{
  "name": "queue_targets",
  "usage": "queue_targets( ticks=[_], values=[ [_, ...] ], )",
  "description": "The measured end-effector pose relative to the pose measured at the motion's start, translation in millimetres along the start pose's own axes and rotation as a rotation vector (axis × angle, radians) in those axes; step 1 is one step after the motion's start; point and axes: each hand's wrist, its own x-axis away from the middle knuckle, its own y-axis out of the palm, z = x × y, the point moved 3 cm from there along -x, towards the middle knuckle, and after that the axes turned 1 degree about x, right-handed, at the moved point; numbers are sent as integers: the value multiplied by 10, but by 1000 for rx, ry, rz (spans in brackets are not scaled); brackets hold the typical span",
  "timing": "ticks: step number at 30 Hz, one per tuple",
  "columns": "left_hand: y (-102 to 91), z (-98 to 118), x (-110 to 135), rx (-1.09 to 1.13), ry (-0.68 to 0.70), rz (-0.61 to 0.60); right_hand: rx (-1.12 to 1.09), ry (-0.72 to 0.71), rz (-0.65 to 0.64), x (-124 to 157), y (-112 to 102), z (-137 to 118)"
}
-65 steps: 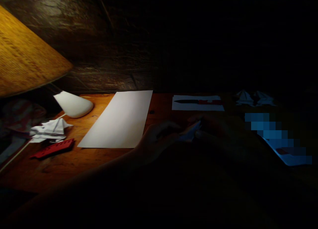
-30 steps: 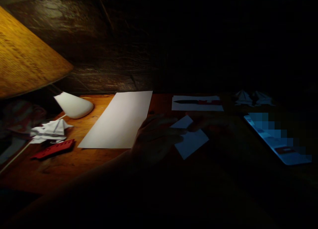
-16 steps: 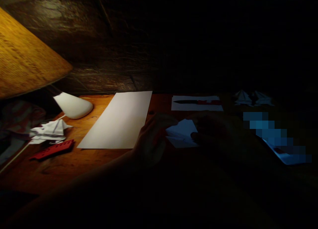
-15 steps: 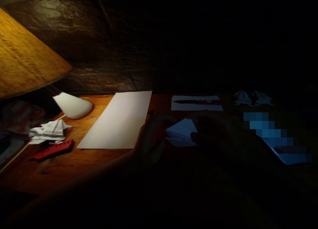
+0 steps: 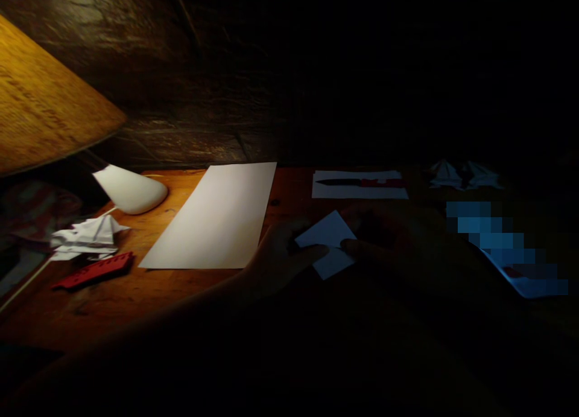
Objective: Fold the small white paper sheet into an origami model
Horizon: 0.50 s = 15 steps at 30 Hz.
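A small folded piece of white paper (image 5: 327, 243) sits between my hands, tilted like a diamond, in the dim area of the wooden table (image 5: 190, 302). My left hand (image 5: 283, 257) pinches its left side, and my right hand (image 5: 389, 236) holds its right side with the fingers over the edge. Both hands are dark, so the finger details are hard to make out. A long white paper sheet (image 5: 212, 218) lies just left of my left hand, not touching it.
A white paper (image 5: 359, 184) with a dark strip lies ahead, with folded paper shapes (image 5: 464, 175) behind it. Further left are crumpled folded paper (image 5: 85, 236), a red ruler-like strip (image 5: 93, 270), and a white conical object (image 5: 129, 190) under a large tan lampshade (image 5: 45, 91). A blue-lit, partly blurred flat device (image 5: 520, 278) lies right.
The paper between my hands has turned and now stands as a tilted diamond, folded smaller than the larger piece seen a second ago. My hands have stayed on it.
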Motion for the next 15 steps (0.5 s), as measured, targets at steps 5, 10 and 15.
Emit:
queue_targets(
  ticks=[5,10,15],
  values=[
    [9,28,-1,105,-41,-23,94,11,-35,-3,-9,33],
    [16,30,18,110,-56,-40,95,13,-38,5,-31,91],
    [19,-24,-4,104,-136,-73,95,41,-43,-17,-34,56]
  ],
)
